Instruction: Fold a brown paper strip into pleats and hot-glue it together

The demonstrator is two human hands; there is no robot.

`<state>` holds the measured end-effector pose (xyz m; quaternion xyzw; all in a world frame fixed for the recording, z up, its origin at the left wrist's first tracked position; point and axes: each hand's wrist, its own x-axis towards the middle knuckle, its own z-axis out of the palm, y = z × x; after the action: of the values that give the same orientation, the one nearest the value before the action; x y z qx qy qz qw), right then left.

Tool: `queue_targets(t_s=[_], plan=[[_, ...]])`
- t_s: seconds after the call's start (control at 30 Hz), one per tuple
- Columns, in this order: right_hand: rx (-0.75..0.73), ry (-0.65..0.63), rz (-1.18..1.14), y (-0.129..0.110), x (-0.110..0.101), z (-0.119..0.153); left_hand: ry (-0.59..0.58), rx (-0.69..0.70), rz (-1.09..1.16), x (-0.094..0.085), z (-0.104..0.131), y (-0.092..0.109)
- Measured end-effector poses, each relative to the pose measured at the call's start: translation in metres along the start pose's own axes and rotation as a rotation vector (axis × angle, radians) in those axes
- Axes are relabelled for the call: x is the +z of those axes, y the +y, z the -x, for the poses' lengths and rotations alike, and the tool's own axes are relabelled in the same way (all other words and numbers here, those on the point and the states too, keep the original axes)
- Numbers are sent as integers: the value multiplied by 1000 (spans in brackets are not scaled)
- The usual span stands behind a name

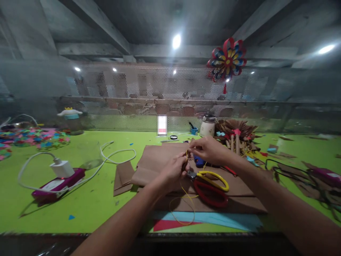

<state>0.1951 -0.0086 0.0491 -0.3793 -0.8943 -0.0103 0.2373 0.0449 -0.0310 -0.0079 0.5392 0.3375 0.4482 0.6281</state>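
Observation:
My left hand (pixel 176 168) is closed around a small brown piece, mostly covered by its fingers; it looks like folded paper. Just above it, my right hand (pixel 209 147) has thumb and finger pinched on a thin yellow string (pixel 187 153). From there the string (pixel 195 209) hangs in a loose loop over the paper edge. Scissors (pixel 210 192) with one yellow and one red handle lie below my hands, blades partly hidden. Brown kraft paper sheets (pixel 153 156) are stacked underneath. Behind my right wrist shows part of a blue object (pixel 198 161).
Light blue paper (pixel 221 218) and a red strip (pixel 170 225) lie at the front edge. To the left, a purple power strip (pixel 77 175) carries a white charger (pixel 62 168) and cable. A pleated brown paper craft (pixel 237 131) and a white jar (pixel 207 126) stand behind, right.

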Motion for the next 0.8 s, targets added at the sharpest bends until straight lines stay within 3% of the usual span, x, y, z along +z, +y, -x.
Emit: queue_targets(t_s=[0.27,0.53,0.8], plan=[[90,107,39,-9,4,4,45,-21,-68,1,1,-1],[43,198,59,-4,14,9,41,22,-135,2,1,-4],[168,230,-380,17,15,6,24,-32,-108,2,1,-3]])
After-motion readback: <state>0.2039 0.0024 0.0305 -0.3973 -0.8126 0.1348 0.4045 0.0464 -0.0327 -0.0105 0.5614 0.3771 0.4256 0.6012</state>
